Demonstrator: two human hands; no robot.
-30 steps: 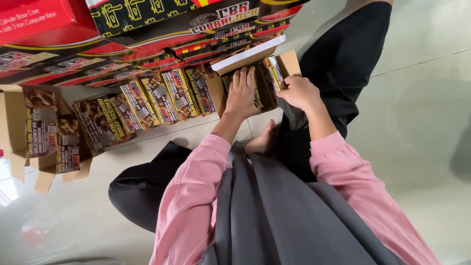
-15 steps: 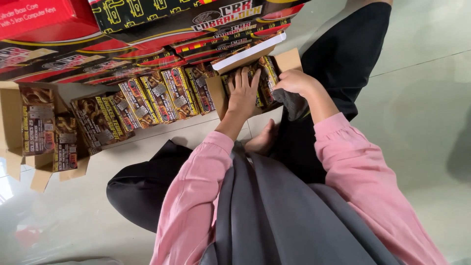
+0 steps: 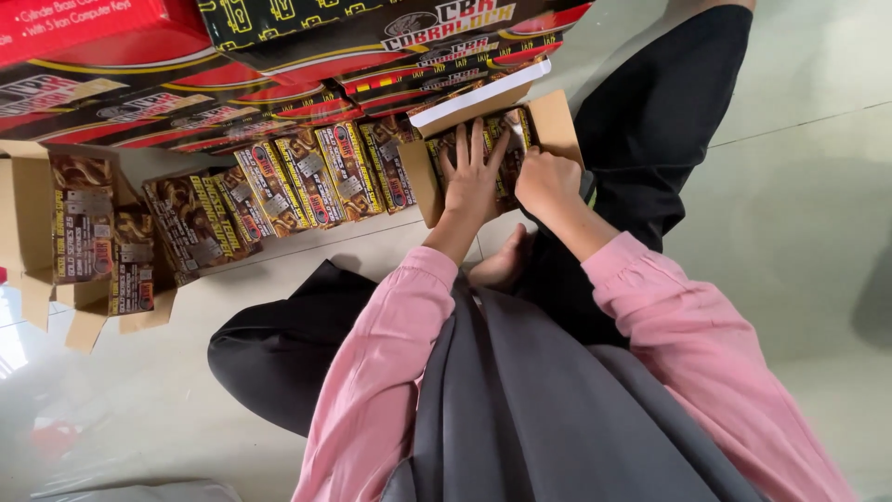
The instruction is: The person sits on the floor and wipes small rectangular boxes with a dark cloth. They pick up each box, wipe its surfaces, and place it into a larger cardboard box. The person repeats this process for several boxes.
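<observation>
Head view: left hand [image 3: 471, 181] flat, fingers spread on packs in the carton [image 3: 557, 119] at 12 o'clock; right hand [image 3: 546, 181] curled, grip unclear. Light, stiff packs, I'd grab edges.

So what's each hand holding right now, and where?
Left hand lies flat on the packs in the open carton; right hand curls at them, grip hidden.

matt cardboard carton [image 3: 557, 121], glossy printed boxes [image 3: 307, 177]

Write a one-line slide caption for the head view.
Seated on the floor, a person presses the left hand and right hand onto small packs inside an open cardboard box.
</observation>
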